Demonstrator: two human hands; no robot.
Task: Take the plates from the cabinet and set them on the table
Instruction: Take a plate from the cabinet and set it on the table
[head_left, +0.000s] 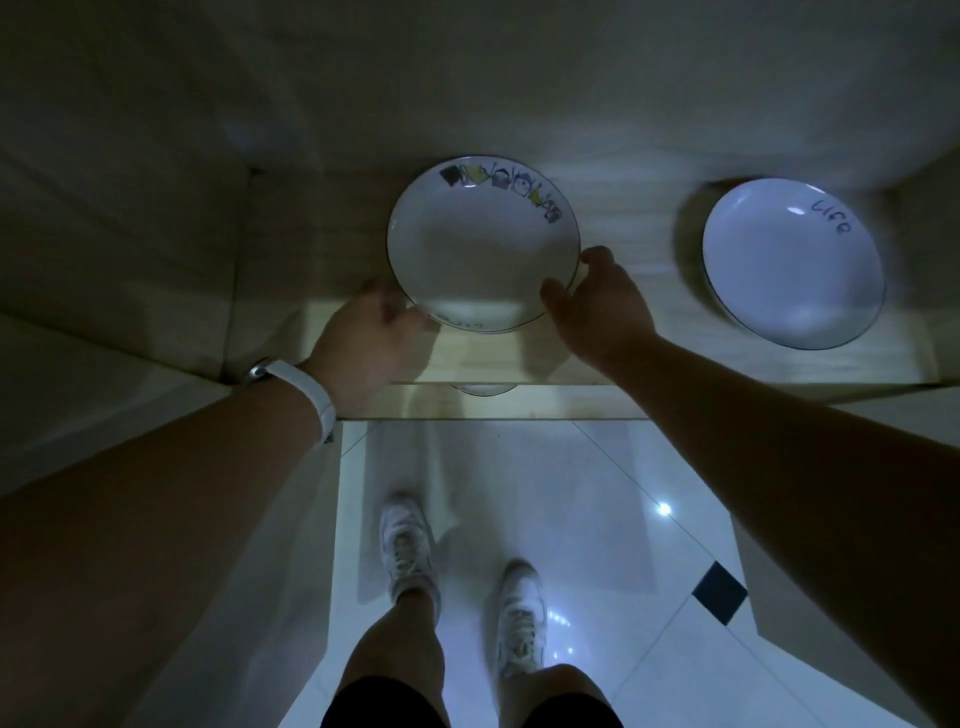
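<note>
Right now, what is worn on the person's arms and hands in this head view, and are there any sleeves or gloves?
Both forearms are bare, with no sleeves in view, and both hands are ungloved: left hand, right hand. The only thing worn is a white wristband on the left wrist, with a small silvery metal piece at its outer end. The right wrist carries nothing.

Dim, bluish, soft; floor (597, 493) glare.

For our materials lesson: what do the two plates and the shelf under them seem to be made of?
Patterned plate and plain plate: probably glazed ceramic, white and glossy, with thin dark rims and printed marks. Shelf: seemingly pale wood or wood-look laminate, matte, with faint grain.
</note>
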